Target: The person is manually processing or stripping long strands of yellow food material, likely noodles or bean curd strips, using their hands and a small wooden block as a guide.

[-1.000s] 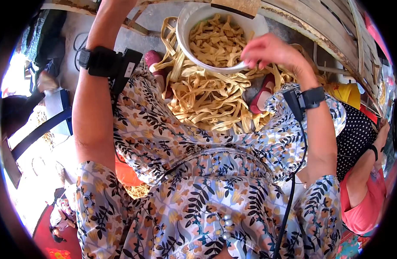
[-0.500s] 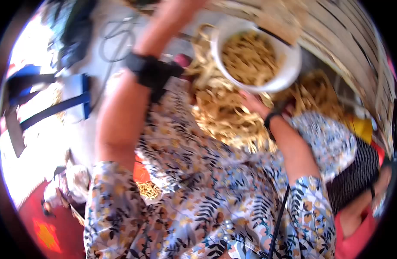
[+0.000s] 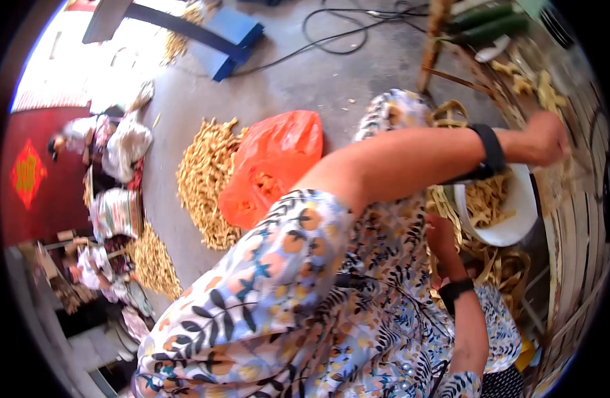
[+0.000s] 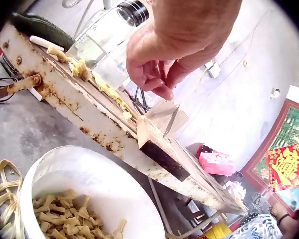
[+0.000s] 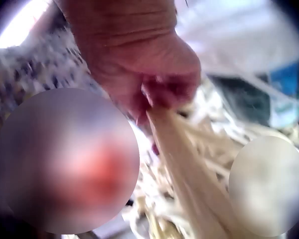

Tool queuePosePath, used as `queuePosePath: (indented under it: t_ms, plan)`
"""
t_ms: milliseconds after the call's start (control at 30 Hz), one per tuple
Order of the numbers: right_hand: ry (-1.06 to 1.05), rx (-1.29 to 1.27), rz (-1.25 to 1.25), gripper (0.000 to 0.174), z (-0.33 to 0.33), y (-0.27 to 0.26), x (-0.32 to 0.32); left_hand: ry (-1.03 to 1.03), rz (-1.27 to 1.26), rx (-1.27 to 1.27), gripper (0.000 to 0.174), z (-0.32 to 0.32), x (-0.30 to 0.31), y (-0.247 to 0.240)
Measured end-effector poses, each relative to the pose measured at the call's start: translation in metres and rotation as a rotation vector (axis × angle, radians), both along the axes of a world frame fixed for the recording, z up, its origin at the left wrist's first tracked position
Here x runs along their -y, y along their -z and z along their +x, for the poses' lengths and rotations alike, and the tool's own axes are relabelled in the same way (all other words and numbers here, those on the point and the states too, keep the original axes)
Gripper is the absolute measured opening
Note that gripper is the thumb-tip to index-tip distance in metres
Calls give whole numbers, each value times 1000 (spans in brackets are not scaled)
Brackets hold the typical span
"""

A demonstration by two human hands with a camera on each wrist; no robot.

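The left hand (image 3: 547, 138) hangs above the slatted bench with its fingers curled, and nothing shows between them in the left wrist view (image 4: 174, 55). Just below it, a thin blade (image 4: 171, 120) stands up from a wooden block (image 4: 148, 133) on the bench edge. A white tub (image 4: 92, 172) holding short knotted yellow pieces (image 4: 65, 214) is under the block. Low beside the tub, the right hand (image 3: 442, 237) pinches the end of a long pale strip (image 5: 179, 159), which hangs down over a loose heap of strips.
On the bench (image 3: 563, 265) lie green cucumbers (image 3: 487, 30), a white-handled tool (image 3: 494, 50) and some yellow pieces (image 4: 79, 68), near a clear jar (image 4: 102, 40). An orange-red bag (image 3: 278, 159) and a knotted pile (image 3: 209, 179) are on the floor. A blue stand (image 3: 229, 40) is further off.
The head view has swung left, showing more floor. The left hand is now visible over the bench. The right hand has gone from beside the tub's rim down to the strips.
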State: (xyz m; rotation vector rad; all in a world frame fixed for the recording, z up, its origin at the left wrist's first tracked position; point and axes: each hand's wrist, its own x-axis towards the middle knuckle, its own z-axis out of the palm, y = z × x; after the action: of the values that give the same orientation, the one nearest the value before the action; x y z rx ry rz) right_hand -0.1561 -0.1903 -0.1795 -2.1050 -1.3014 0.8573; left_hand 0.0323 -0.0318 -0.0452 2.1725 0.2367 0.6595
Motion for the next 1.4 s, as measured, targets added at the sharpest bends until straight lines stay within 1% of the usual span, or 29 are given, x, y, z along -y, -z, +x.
queuePosePath:
  t_ms: [33,67,133,200,233,267,333,367,433,467,500,567,600,667,733,767,800,833,867,933,1000,1033,1067,1133,1167,1200,1267,1333,1400]
  plan:
    - [-15,-303,-33,18,10,-26,-4,148,-126,-18,7,-12,-5,-7]
    - [62,-500,-104,18,17,-72,-10,285,-259,-48,11,-24,-11,-14]
    - [221,-562,-56,21,35,-149,-14,698,-570,-43,21,-71,-24,-43]
    - [371,-598,107,23,61,-212,-5,973,-675,-174,40,-105,-34,-68]
    - [392,-494,228,28,71,-231,2,1009,-720,-307,48,-111,-31,-75]
    - [499,-416,299,33,77,-243,8,1021,-559,-306,46,-123,-33,-89]
    - [585,-428,497,34,86,-264,16,1052,-507,-438,45,-132,-29,-103]
    - [636,-412,587,35,87,-272,19,1084,-533,-398,42,-129,-26,-103]
    - [576,-448,610,35,89,-296,24,1090,-616,-307,37,-126,-27,-109]
    - [549,-441,625,32,88,-305,22,1064,-679,-254,34,-126,-38,-118]
    - [555,-386,582,29,89,-305,31,1110,-983,-172,26,-132,-56,-138]
    - [561,-285,487,24,93,-298,43,1115,-1339,30,20,-135,-91,-150]
    - [563,-324,450,17,94,-290,49,1096,-1385,152,21,-131,-102,-146]
    - [583,-345,445,15,95,-259,57,1013,-1372,128,24,-124,-119,-123]
    - [683,-500,365,18,90,-251,63,947,-1168,-91,25,-123,-99,-97]
    - [693,-455,414,18,92,-246,65,971,-955,98,22,-110,-95,-95]
    - [703,-424,460,19,92,-237,68,950,-804,-41,15,-112,-82,-100]
    - [752,-326,515,20,92,-228,71,938,-759,-166,14,-119,-64,-107]
    - [799,-226,565,22,95,-220,74,896,-617,-312,15,-125,-54,-108]
    - [760,-59,685,44,89,-224,72,978,-464,-505,15,-131,-33,-114]
    - [664,292,546,50,83,-235,69,1017,-351,-523,15,-127,-25,-110]
    - [562,258,445,50,80,-233,70,1044,-293,-527,16,-126,-21,-107]
    - [465,236,344,50,81,-231,72,1070,-160,-440,16,-123,-21,-100]
    - [412,-498,343,42,89,-198,80,981,-202,-561,15,-122,-18,-106]
    - [373,-607,342,39,87,-189,82,960,-112,-550,14,-119,-25,-101]
    - [329,-718,347,35,84,-180,82,970,-124,-556,15,-117,-28,-100]
    - [347,-632,394,29,77,-170,78,962,-216,-588,12,-113,-30,-96]
    - [387,-1093,519,29,70,-177,77,929,-183,-562,11,-111,-31,-93]
    - [404,-1297,558,29,60,-185,76,933,-200,-550,13,-104,-35,-89]
